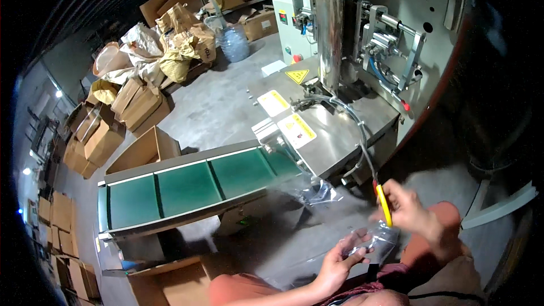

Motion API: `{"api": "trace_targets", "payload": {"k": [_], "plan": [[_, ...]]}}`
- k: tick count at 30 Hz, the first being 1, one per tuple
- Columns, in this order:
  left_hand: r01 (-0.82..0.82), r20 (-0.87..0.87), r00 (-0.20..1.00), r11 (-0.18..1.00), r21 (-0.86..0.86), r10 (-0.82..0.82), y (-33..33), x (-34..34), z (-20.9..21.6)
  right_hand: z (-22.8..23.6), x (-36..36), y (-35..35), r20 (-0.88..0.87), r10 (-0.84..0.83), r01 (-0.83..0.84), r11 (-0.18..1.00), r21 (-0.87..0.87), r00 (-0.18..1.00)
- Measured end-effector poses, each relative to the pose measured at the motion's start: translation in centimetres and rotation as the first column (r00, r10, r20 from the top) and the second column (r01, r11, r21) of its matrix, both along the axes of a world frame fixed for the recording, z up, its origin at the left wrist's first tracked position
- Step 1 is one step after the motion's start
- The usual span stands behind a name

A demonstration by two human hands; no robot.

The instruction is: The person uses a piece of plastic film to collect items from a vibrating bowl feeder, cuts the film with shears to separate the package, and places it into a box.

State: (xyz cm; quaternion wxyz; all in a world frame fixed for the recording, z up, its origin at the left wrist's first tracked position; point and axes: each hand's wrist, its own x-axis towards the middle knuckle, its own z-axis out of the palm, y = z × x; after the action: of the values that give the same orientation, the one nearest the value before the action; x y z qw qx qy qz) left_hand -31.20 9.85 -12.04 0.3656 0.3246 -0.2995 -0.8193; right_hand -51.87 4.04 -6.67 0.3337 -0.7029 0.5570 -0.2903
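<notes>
My right hand (pixel 411 212) is closed round a slim yellow tool (pixel 384 205) with a red upper end. A grey hose or cable (pixel 365 147) from the machine runs down to that end; whether it joins the tool I cannot tell. Lower and to the left, my left hand (pixel 340 260) pinches clear plastic film (pixel 357 242). More crumpled clear plastic (pixel 384 235) lies just under the tool's lower tip, between my hands. Another piece of clear film (pixel 320 192) hangs at the machine's front edge, beyond my left hand.
A packing machine with a steel tube (pixel 331 34) and metal table (pixel 334 119) stands ahead. Its green conveyor belt (pixel 184 190) slopes off left. An open cardboard box (pixel 175 283) sits below the belt. Cardboard boxes (pixel 139 105) and sacks (pixel 181 39) are piled at far left.
</notes>
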Motion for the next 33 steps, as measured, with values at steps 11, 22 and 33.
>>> {"api": "trace_targets", "payload": {"k": [11, 22, 33], "plan": [[-0.071, 0.266, 0.963, 0.896, 0.437, -0.053, 3.7, 2.1, -2.9, -14.5, 0.1, 2.6, -0.129, 0.512, -0.474, 0.847, 0.241, 0.849], [-0.135, 0.358, 0.926, 0.990, 0.031, 0.115, 7.4, -6.4, 6.0, -10.7, 5.2, 6.4, 0.320, 0.229, -0.364, 0.189, 0.912, 0.919], [-0.325, 0.153, 0.938, 0.941, 0.090, 0.310, 2.8, -6.3, 17.2, -1.1, 6.1, 9.6, 0.081, 0.445, -0.267, 0.374, 0.888, 0.892]]}}
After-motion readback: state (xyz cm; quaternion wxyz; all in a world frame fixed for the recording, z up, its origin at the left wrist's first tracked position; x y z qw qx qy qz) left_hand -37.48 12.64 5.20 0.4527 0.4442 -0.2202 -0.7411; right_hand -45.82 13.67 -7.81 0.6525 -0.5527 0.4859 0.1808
